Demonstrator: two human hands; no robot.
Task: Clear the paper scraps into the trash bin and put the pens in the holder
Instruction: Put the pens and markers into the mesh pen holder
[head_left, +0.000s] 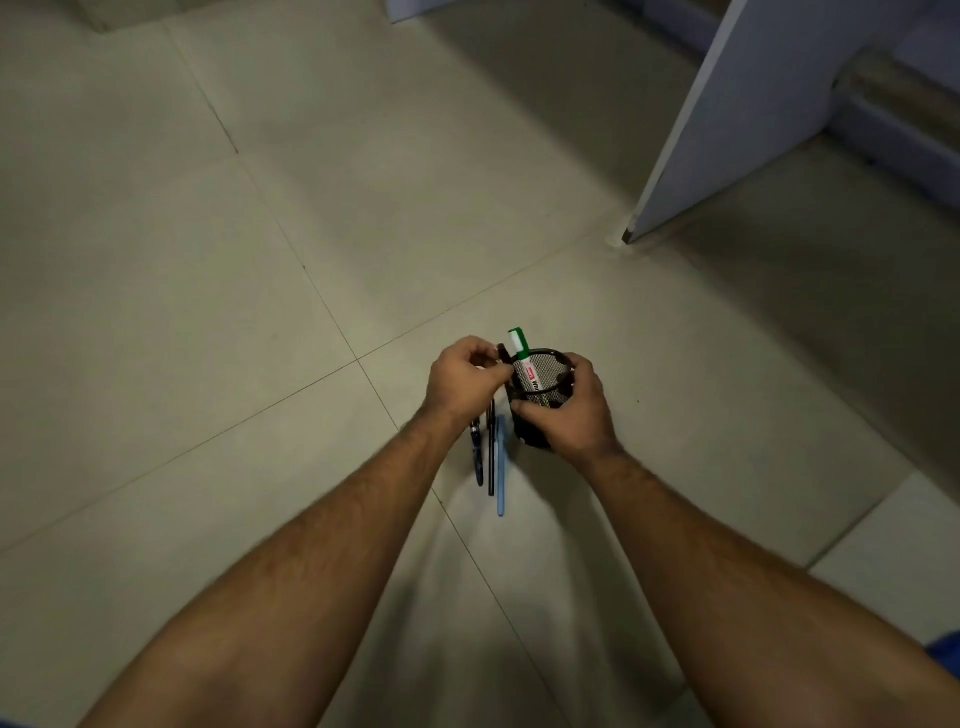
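The black mesh pen holder (543, 387) is gripped around its side by the right hand (569, 410), low over the tiled floor (208, 312). A small bunch of pens (491, 452) is pinched in the curled fingers of the left hand (460, 382), just beside the holder's rim. In the bunch, a light blue pen (500, 467), a thin black pen and a dark blue one can be seen hanging down. One green-capped whiteboard marker (524, 361) is already stood inside the holder. So the pen job looks partly done: the bunch is not yet dropped in. No paper scraps and no trash bin are seen here, so that part cannot be judged.
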